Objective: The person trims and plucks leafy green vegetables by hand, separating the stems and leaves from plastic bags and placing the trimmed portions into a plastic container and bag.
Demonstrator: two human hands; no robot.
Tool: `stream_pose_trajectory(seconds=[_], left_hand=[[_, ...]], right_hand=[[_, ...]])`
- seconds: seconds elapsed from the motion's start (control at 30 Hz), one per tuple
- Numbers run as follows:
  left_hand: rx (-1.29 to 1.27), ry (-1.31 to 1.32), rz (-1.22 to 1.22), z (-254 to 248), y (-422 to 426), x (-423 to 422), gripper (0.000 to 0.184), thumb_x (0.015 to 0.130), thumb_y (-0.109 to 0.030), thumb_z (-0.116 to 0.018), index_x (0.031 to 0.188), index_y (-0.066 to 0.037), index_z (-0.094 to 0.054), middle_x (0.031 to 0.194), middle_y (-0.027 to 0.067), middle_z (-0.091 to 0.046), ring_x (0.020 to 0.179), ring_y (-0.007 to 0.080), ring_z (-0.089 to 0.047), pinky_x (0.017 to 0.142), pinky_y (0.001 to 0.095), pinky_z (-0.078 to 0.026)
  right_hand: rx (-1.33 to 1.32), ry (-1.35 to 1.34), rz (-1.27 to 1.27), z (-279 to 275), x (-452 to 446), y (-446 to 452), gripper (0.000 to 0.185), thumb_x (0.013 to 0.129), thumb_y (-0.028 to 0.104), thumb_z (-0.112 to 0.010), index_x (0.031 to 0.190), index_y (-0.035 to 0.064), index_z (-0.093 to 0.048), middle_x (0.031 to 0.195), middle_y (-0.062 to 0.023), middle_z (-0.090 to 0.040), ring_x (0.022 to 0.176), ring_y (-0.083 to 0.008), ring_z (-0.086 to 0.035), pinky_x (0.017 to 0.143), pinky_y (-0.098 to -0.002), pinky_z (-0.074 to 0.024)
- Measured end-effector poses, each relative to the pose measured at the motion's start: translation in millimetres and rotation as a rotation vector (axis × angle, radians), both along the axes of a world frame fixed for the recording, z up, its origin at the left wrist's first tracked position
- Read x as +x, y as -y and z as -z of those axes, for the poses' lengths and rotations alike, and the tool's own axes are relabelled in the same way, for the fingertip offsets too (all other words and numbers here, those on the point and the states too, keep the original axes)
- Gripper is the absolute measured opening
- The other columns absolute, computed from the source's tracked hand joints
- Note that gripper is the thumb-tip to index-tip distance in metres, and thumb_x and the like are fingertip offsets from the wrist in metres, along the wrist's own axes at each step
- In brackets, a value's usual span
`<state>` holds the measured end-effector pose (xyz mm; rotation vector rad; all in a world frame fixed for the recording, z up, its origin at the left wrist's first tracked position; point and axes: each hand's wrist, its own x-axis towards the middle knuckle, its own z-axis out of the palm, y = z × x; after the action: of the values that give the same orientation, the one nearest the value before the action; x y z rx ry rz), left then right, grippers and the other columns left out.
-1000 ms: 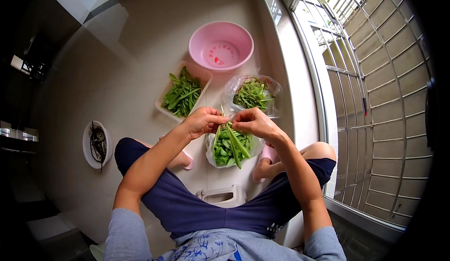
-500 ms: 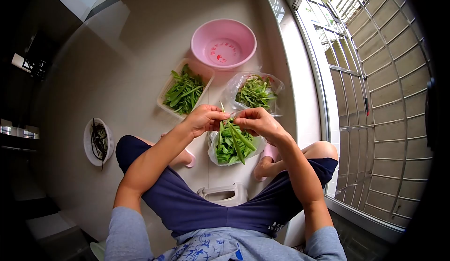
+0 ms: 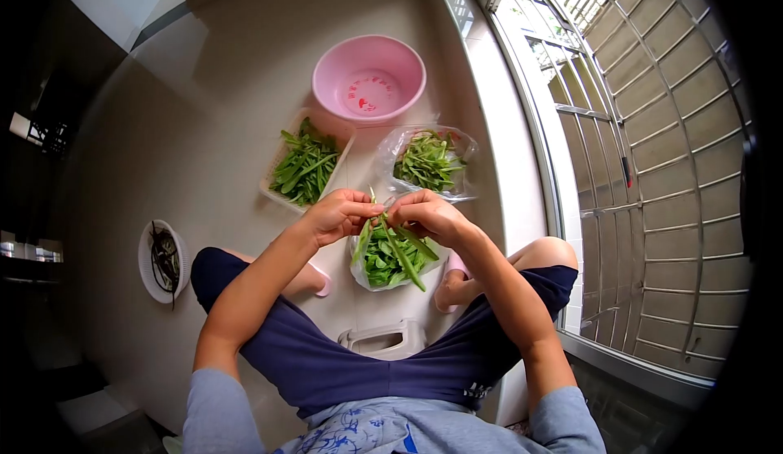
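Observation:
My left hand [image 3: 344,214] is closed, pinching a leafy green stalk [image 3: 401,253] by its upper stem. Close beside it, my right hand [image 3: 429,212] also pinches this stalk, with thumb and fingertips nearly meeting the left ones. The pale stem tip points up between both hands, while long narrow leaves hang down. Directly below lies an open clear plastic bag [image 3: 360,273] full of leafy greens [image 3: 383,262]. Beyond my left hand, a pale basket [image 3: 281,195] holds long green leaves [image 3: 303,164]. Past my right hand, another plastic bag [image 3: 465,178] contains cut green stems [image 3: 427,160].
A pink basin [image 3: 326,87] stands at the far side of the floor. At left, a white basket [image 3: 186,250] holds dark, stringy scraps [image 3: 165,260]. A grey plastic stool [image 3: 412,336] shows between my legs. A wall ledge and barred window [image 3: 652,168] run along the right.
The view has shifted slightly, so the basin, basket and bags appear farther left. Both hands still hold the leafy green stalk between them, and its leaves have swung a little.

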<state>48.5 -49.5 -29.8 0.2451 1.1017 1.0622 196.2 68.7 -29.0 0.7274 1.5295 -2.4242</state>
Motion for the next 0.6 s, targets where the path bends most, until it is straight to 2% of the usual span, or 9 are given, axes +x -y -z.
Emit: stream_pose_trajectory(seconds=[0.1, 0.2, 0.27, 0.33, 0.37, 0.4, 0.53, 0.6], left_hand=[[0.032, 0.011, -0.019, 0, 1, 1, 0.01, 0.074, -0.008, -0.055, 0.078, 0.0, -0.051, 0.068, 0.0042, -0.053, 0.06, 0.0106, -0.052, 0.055, 0.0222, -0.042], [0.066, 0.005, -0.033, -3, 0, 2, 0.009, 0.074, -0.007, -0.055, 0.079, 0.0, -0.051, 0.068, 0.0038, -0.053, 0.059, 0.0109, -0.051, 0.055, 0.0241, -0.042], [0.104, 0.034, -0.049, -5, 1, 2, 0.008, 0.074, -0.007, -0.055, 0.079, -0.001, -0.052, 0.067, 0.0037, -0.053, 0.059, 0.0111, -0.051, 0.054, 0.0247, -0.042], [0.122, 0.03, -0.052, -7, 1, 2, 0.007, 0.074, -0.008, -0.054, 0.078, -0.002, -0.052, 0.067, 0.0036, -0.053, 0.058, 0.0116, -0.051, 0.055, 0.0252, -0.041], [0.147, 0.034, -0.058, -9, 1, 3, 0.007, 0.075, -0.008, -0.054, 0.078, -0.002, -0.052, 0.066, 0.0037, -0.053, 0.057, 0.0118, -0.051, 0.055, 0.0251, -0.04], [0.172, 0.037, -0.067, -10, 2, 3, 0.007, 0.075, -0.008, -0.053, 0.078, -0.002, -0.052, 0.066, 0.0037, -0.053, 0.057, 0.012, -0.051, 0.055, 0.0249, -0.039], [0.252, 0.069, -0.061, -6, 2, 1, 0.008, 0.076, -0.009, -0.052, 0.078, -0.002, -0.052, 0.065, 0.0041, -0.053, 0.057, 0.0122, -0.05, 0.055, 0.0246, -0.038], [0.292, 0.081, -0.079, -5, 2, 1, 0.008, 0.076, -0.01, -0.052, 0.078, -0.003, -0.052, 0.062, 0.0041, -0.052, 0.056, 0.0122, -0.05, 0.055, 0.0247, -0.038]], right_hand=[[-0.13, 0.034, 0.117, 12, -1, 3, 0.009, 0.065, 0.005, -0.049, 0.065, -0.0012, -0.057, 0.06, -0.0034, -0.054, 0.049, -0.0068, -0.047, 0.043, -0.0154, -0.0337], [-0.2, -0.022, 0.247, 17, -1, 7, 0.01, 0.065, 0.001, -0.046, 0.061, -0.0013, -0.054, 0.064, -0.0045, -0.053, 0.053, -0.0082, -0.047, 0.048, -0.0163, -0.0364], [-0.183, -0.01, 0.231, 20, 1, 3, 0.008, 0.068, 0.004, -0.048, 0.064, 0.0009, -0.055, 0.064, -0.0037, -0.053, 0.05, -0.0078, -0.045, 0.046, -0.0169, -0.036], [-0.274, -0.041, 0.249, 9, 1, 3, 0.008, 0.072, 0.009, -0.05, 0.07, 0.0028, -0.055, 0.065, -0.0023, -0.054, 0.049, -0.0055, -0.043, 0.043, -0.0158, -0.0338], [-0.274, -0.07, 0.168, 3, 2, -1, 0.011, 0.076, 0.015, -0.051, 0.075, 0.004, -0.053, 0.066, -0.0007, -0.054, 0.049, -0.0024, -0.042, 0.042, -0.0138, -0.0318], [-0.256, -0.077, 0.162, -3, 2, -2, 0.011, 0.077, 0.015, -0.051, 0.075, 0.0041, -0.053, 0.066, -0.0002, -0.054, 0.048, -0.0008, -0.04, 0.041, -0.0123, -0.0298], [-0.274, -0.112, 0.094, -4, 5, -7, 0.011, 0.077, 0.015, -0.051, 0.077, 0.0044, -0.053, 0.064, 0.001, -0.052, 0.047, -0.0005, -0.039, 0.04, -0.012, -0.0288], [-0.319, -0.126, -0.036, -6, 6, -4, 0.014, 0.077, 0.015, -0.053, 0.084, 0.003, -0.054, 0.065, -0.0001, -0.052, 0.05, -0.0011, -0.039, 0.042, -0.0129, -0.0293]])
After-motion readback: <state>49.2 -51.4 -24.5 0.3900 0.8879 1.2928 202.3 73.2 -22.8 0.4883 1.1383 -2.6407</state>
